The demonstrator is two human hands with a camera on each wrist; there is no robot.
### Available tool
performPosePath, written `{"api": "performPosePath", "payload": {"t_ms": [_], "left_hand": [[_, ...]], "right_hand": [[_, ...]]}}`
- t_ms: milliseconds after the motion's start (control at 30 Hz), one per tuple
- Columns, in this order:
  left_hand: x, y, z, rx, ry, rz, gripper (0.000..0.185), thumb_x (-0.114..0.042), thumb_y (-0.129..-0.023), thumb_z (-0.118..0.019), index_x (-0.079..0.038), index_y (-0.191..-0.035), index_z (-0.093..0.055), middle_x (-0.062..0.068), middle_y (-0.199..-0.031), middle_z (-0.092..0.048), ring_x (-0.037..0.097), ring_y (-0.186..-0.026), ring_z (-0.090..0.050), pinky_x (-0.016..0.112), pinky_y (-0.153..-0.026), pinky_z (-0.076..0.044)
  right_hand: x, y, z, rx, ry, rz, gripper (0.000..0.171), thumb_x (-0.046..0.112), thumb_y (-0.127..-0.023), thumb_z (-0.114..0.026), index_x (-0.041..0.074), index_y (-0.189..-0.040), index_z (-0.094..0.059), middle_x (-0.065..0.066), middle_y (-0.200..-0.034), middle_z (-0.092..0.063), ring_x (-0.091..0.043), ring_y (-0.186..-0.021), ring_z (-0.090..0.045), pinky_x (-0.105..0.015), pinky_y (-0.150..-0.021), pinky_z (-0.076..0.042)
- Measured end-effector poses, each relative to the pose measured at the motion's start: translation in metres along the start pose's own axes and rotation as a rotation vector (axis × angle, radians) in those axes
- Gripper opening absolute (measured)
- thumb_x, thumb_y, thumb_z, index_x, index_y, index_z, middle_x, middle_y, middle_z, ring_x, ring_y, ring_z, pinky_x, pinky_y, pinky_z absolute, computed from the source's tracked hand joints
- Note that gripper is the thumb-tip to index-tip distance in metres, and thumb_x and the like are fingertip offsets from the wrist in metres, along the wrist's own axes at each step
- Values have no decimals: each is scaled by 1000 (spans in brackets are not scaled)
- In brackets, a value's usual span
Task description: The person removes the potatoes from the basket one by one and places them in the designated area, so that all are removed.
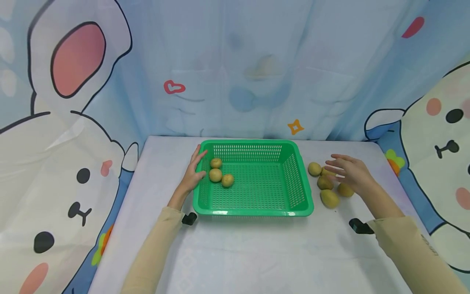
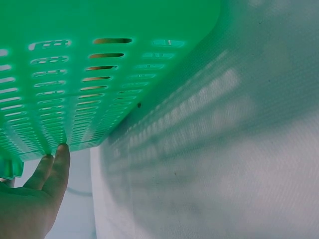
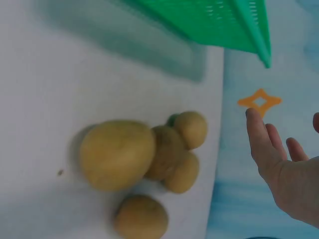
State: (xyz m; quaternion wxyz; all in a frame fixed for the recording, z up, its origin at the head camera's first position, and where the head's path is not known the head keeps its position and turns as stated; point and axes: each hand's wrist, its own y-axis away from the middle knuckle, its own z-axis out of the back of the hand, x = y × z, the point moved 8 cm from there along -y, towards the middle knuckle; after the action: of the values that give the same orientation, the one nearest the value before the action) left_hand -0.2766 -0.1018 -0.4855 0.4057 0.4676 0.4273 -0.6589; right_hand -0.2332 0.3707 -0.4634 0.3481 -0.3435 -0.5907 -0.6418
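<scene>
A green slotted basket (image 1: pixel 299 179) stands mid-table with three potatoes (image 1: pixel 215 174) in its left part. My left hand (image 1: pixel 194 171) lies flat against the basket's left outer wall, fingers straight. In the left wrist view its fingertips (image 2: pixel 59 158) touch the green basket wall (image 2: pixel 75 74). Several potatoes (image 1: pixel 329 198) lie in a cluster on the table right of the basket. My right hand (image 1: pixel 345 169) hovers over that cluster with fingers spread and holds nothing. The right wrist view shows the potato cluster (image 3: pixel 117 154) below my right hand (image 3: pixel 279 159), with the basket's corner (image 3: pixel 219 20) beyond.
A white cloth (image 1: pixel 235 253) covers the table. Cartoon-print curtains (image 1: pixel 73 143) close in the back and both sides. Small black wrist cameras (image 1: pixel 189 219) sit at both sleeves. The basket's right half holds nothing.
</scene>
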Motion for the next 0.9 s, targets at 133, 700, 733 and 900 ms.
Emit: {"api": "performPosePath", "payload": {"t_ms": [133,700,733,900], "left_hand": [[19,-3,-3,-11,-7,1,81,16,-73,-44,2,-152,-32,11,-166,1,28,-151,4,59,-112,-18],[-19,7,2,16,27,15,77,15,-74,-44,11,-149,-29,22,-163,2,34,-150,6,58,-114,-13],[-19,7,2,15,27,14,77,15,-74,-44,11,-149,-29,22,-163,2,34,-150,6,58,-115,-13],[-18,7,0,14,37,9,76,16,-74,-44,11,-149,-29,21,-163,2,34,-150,6,58,-115,-12]], "right_hand": [[18,-3,-15,32,46,24,65,35,-104,-41,12,-159,-14,-16,-155,-33,-31,-142,-35,-35,-99,-46],[61,-29,-135,166,-62,126,56,12,-104,-41,8,-157,-24,-21,-157,-29,-38,-141,-35,-49,-107,-39],[61,-31,-143,178,-60,128,55,12,-104,-40,7,-157,-24,-22,-157,-30,-39,-141,-35,-49,-106,-39],[61,-41,-184,232,-48,132,51,10,-104,-39,5,-154,-29,-24,-153,-36,-40,-138,-39,-48,-104,-41]]}}
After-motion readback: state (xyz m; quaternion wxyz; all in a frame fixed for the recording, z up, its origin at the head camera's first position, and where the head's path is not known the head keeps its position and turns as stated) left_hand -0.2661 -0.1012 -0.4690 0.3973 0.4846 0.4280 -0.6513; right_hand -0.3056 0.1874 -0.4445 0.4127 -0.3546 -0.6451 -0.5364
